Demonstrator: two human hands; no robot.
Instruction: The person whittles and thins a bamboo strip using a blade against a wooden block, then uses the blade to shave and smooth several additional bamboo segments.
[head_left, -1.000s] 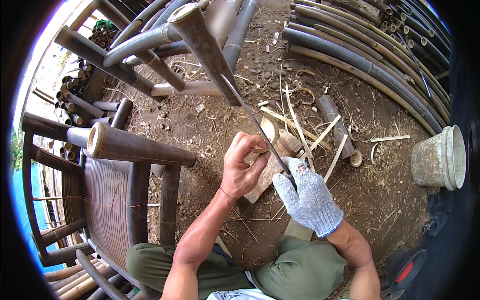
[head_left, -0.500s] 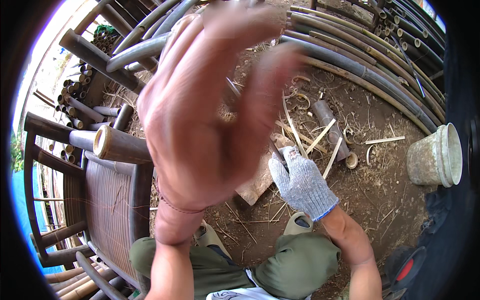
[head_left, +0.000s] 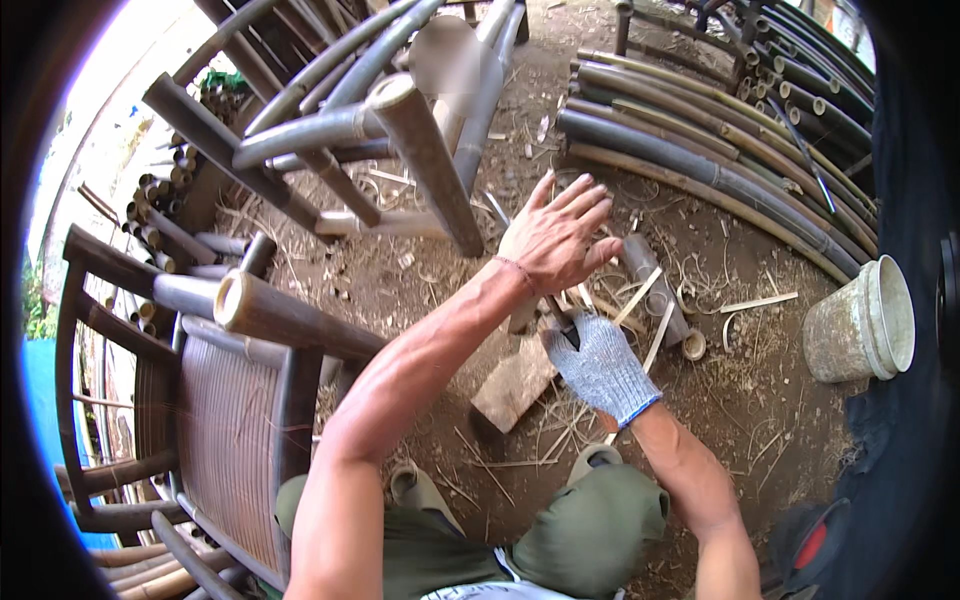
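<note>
My left hand (head_left: pixel 560 240) is bare, palm down, with its fingers stretched out above the ground in front of me. Just below it, my right hand (head_left: pixel 603 368), in a grey knitted glove with a blue cuff, is closed round the dark handle of a long, thin knife-like tool (head_left: pixel 562 322). A narrow metal end shows beyond my left hand, apparently the same tool; its middle is hidden under that hand. Pale bamboo strips (head_left: pixel 640 297) lie past my gloved hand, beside a dark bamboo tube (head_left: pixel 650 270). A flat-topped block (head_left: pixel 513 385) stands nearer my feet.
A bamboo chair (head_left: pixel 225 400) stands close on my left. Another bamboo frame (head_left: pixel 425 165) rises ahead. Long bamboo poles (head_left: pixel 720 170) are stacked at the far right, and a dirty white bucket (head_left: pixel 858 320) lies tilted on the right. Shavings litter the dirt floor.
My left hand has dropped from close in front of the camera, moving down and away to just above my right hand. The right hand keeps its grip on the knife-like tool.
</note>
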